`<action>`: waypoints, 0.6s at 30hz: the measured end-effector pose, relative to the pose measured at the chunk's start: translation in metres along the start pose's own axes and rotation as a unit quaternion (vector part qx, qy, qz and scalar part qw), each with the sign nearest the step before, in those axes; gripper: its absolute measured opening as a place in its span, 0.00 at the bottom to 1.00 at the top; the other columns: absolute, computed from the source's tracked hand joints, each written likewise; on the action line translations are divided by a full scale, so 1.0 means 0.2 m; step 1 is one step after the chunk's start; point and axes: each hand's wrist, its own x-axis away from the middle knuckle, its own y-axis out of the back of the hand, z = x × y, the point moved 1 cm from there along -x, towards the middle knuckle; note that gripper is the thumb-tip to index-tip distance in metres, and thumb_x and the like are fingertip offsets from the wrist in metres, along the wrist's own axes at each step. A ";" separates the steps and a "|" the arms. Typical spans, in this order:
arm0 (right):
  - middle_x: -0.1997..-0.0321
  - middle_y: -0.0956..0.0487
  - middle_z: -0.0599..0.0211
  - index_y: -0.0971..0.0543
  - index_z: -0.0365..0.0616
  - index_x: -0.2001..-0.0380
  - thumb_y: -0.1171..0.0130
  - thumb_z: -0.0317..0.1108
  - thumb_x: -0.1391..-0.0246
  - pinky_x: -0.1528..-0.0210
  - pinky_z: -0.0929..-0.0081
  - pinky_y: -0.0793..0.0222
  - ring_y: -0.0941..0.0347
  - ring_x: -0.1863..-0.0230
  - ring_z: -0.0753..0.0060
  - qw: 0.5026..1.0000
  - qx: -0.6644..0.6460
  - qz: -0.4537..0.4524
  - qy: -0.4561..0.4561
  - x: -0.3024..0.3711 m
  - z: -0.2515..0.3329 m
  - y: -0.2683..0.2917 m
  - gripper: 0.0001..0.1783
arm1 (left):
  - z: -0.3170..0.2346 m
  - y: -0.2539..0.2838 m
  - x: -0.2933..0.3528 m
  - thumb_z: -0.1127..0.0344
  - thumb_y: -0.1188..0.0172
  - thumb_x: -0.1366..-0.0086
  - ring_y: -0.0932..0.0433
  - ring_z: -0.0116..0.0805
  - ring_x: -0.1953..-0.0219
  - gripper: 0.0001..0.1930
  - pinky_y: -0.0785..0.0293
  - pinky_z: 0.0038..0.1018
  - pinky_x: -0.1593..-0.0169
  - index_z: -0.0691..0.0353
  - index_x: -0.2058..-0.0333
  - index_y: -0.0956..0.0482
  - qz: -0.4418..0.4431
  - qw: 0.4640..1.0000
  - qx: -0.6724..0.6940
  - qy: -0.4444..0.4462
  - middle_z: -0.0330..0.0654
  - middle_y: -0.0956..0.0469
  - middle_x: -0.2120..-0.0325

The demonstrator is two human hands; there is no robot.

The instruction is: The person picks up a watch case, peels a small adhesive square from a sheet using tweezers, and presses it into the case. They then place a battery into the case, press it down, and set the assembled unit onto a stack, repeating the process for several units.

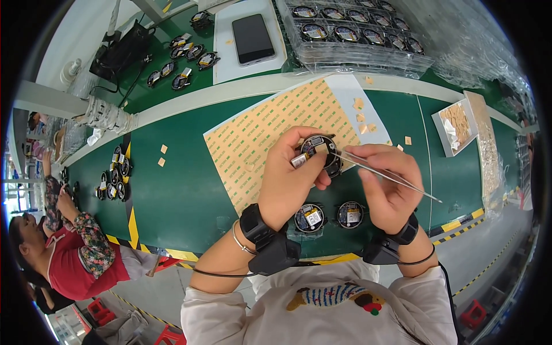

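My left hand [286, 187] grips a round black electronic module [315, 142] with an exposed circuit board, over the lower part of a tan adhesive sheet [270, 126] with green print. A small silver battery [299, 160] sticks out beside my left thumb. Metal tweezers [415, 188] are pinched in my right hand [394, 184], their tips at the module's right side. A small tan piece [321, 148] shows on the module, partly behind my thumb. Below my hands lie two similar round modules, the left one [309, 218] and the right one [351, 214], with white-labelled batteries.
Several modules [118, 172] lie at the left of the green table [172, 201]. Clear trays of modules [356, 54] and a phone [253, 39] stand on the back shelf. An open white box [455, 127] holds tan scraps at right. Another person [80, 253] works at far left.
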 end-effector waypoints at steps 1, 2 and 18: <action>0.58 0.26 0.47 0.34 0.37 0.63 0.50 0.16 0.50 0.51 0.65 0.30 0.26 0.54 0.55 1.000 0.017 0.010 -0.017 0.00 -0.01 -0.01 0.11 | 0.00 -0.01 0.01 0.75 0.48 0.40 0.28 0.21 0.82 0.09 0.32 0.16 0.79 0.65 0.60 0.30 0.006 1.000 -0.008 0.001 0.37 0.27 0.75; 0.58 0.26 0.47 0.34 0.37 0.63 0.50 0.16 0.50 0.51 0.65 0.30 0.26 0.54 0.55 1.000 0.018 0.010 -0.017 0.00 -0.01 -0.02 0.11 | -0.01 -0.01 0.01 0.75 0.49 0.40 0.27 0.21 0.82 0.11 0.31 0.16 0.79 0.65 0.58 0.30 0.011 1.000 -0.016 0.001 0.37 0.26 0.75; 0.60 0.26 0.52 0.34 0.37 0.64 0.49 0.18 0.48 0.50 0.67 0.31 0.26 0.56 0.61 0.950 -0.255 -0.066 -0.167 -0.05 -0.06 0.03 0.08 | -0.04 -0.02 0.05 0.72 0.58 0.39 0.24 0.34 0.71 0.21 0.26 0.27 0.65 0.69 0.47 0.36 0.063 0.995 0.077 0.021 0.46 0.25 0.65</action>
